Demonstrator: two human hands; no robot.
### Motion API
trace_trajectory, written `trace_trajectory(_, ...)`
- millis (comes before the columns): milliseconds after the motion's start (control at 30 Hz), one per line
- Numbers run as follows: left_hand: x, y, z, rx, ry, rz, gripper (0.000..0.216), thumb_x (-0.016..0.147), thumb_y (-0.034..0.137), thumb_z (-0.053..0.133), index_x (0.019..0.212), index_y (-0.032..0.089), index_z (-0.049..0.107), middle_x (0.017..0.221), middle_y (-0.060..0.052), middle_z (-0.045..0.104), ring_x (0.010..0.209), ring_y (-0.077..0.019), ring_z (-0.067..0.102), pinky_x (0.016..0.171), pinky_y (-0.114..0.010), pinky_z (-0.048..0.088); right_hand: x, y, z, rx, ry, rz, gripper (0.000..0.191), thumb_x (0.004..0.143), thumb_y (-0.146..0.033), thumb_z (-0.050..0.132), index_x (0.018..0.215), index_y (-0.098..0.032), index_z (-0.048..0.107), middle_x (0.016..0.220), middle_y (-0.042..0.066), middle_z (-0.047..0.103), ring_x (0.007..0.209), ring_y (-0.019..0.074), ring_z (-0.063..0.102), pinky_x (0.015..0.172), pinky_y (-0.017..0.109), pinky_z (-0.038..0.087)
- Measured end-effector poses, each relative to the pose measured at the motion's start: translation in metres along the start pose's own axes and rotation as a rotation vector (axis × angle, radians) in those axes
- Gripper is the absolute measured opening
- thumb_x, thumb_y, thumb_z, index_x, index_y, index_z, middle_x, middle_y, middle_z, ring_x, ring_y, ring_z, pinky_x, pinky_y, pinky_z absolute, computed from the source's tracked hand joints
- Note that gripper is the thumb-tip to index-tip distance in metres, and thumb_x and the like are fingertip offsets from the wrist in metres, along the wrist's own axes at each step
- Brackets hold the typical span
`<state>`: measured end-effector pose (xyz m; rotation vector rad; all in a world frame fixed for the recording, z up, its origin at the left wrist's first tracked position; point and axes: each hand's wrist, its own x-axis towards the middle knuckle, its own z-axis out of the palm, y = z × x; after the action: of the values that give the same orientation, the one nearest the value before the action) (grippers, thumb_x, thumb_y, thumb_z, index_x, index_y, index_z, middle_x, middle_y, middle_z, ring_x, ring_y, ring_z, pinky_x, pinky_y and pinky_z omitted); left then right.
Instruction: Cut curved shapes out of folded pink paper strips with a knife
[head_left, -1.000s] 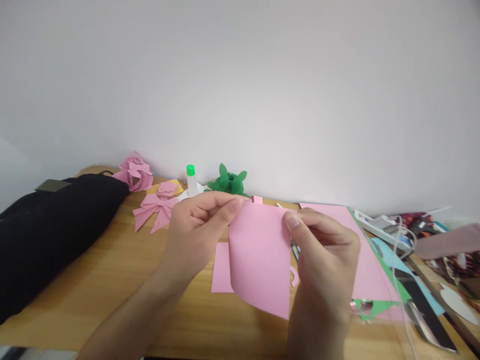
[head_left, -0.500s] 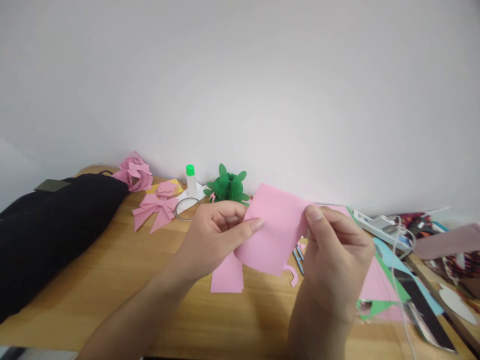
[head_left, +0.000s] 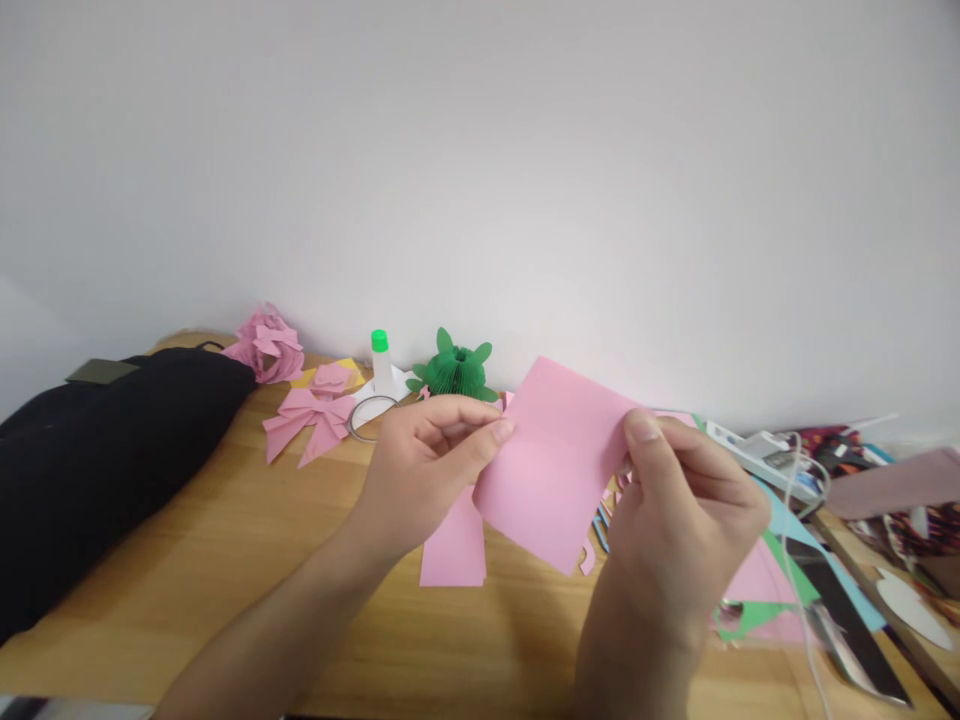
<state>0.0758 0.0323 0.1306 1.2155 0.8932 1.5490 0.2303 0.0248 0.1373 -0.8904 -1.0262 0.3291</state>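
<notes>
A sheet of pink paper [head_left: 559, 460] is held up, tilted, above the wooden table. My left hand [head_left: 427, 465] pinches its left edge between thumb and fingers. At the right edge, my right hand [head_left: 679, 510] grips it the same way, thumb in front. Beneath and behind the sheet lies a pink paper strip [head_left: 454, 550] on the table. A small curved pink paper piece [head_left: 587, 557] and blue scissors handles [head_left: 602, 525] show partly past the sheet's lower right side.
Along the wall stand a pink paper flower [head_left: 266, 345], a pink bow [head_left: 315, 415], a glue stick [head_left: 381, 362] and a green paper turtle [head_left: 457, 370]. A black bag [head_left: 127, 450] covers the left side. Coloured sheets [head_left: 765, 590], a white cable [head_left: 795, 560] and a power strip [head_left: 757, 460] crowd the right.
The pink sheet has turned somewhat and shifted slightly right with my right hand. My left fingers now sit closer to its left edge.
</notes>
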Motion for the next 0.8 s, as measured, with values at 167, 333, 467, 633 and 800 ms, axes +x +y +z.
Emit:
trace_trajectory(167,0.001,-0.001,-0.003,0.002,0.001,0.001,0.007,0.075,0.016,0.072,0.071,0.021,0.075,0.063,0.003,0.071,0.055,-0.0074,0.061,0.05,-0.014,0.05,0.001,0.001,0.001,0.008,0.02,-0.011,0.012,0.077,-0.016,0.077,0.069,-0.025,0.078,0.062,-0.003,0.071,0.057,0.0096,0.062,0.052,0.023,0.046)
trace_trajectory(333,0.001,-0.003,-0.003,0.031,0.011,0.026,0.007,0.077,0.019,0.072,0.071,0.02,0.074,0.064,0.002,0.071,0.057,-0.0093,0.061,0.052,-0.016,0.05,0.002,0.002,0.001,0.007,0.012,-0.039,0.013,0.077,-0.015,0.076,0.069,-0.025,0.077,0.063,-0.004,0.071,0.058,0.0102,0.063,0.052,0.024,0.046)
trace_trajectory(467,0.002,-0.006,-0.001,0.018,0.024,0.034,0.006,0.078,0.02,0.071,0.073,0.021,0.074,0.07,0.001,0.073,0.063,-0.0094,0.064,0.057,-0.016,0.052,0.002,0.003,0.003,-0.012,0.02,-0.064,0.012,0.077,-0.016,0.075,0.068,-0.023,0.076,0.062,-0.003,0.07,0.058,0.0119,0.063,0.052,0.026,0.046)
trace_trajectory(633,0.002,-0.006,-0.002,0.061,0.047,0.073,0.008,0.08,0.024,0.069,0.074,0.02,0.073,0.067,0.002,0.069,0.058,-0.0087,0.059,0.05,-0.016,0.047,0.001,0.005,0.005,-0.013,0.011,-0.135,0.011,0.078,-0.016,0.074,0.07,-0.023,0.074,0.061,-0.003,0.069,0.055,0.0104,0.06,0.05,0.025,0.042)
trace_trajectory(800,0.001,0.007,-0.011,0.2,0.009,0.083,0.01,0.084,0.025,0.066,0.076,0.021,0.071,0.064,0.003,0.066,0.057,-0.0091,0.056,0.049,-0.017,0.044,0.004,0.002,-0.003,-0.003,-0.145,-0.093,0.01,0.082,-0.014,0.072,0.075,-0.022,0.074,0.065,-0.002,0.069,0.058,0.0109,0.06,0.052,0.024,0.044)
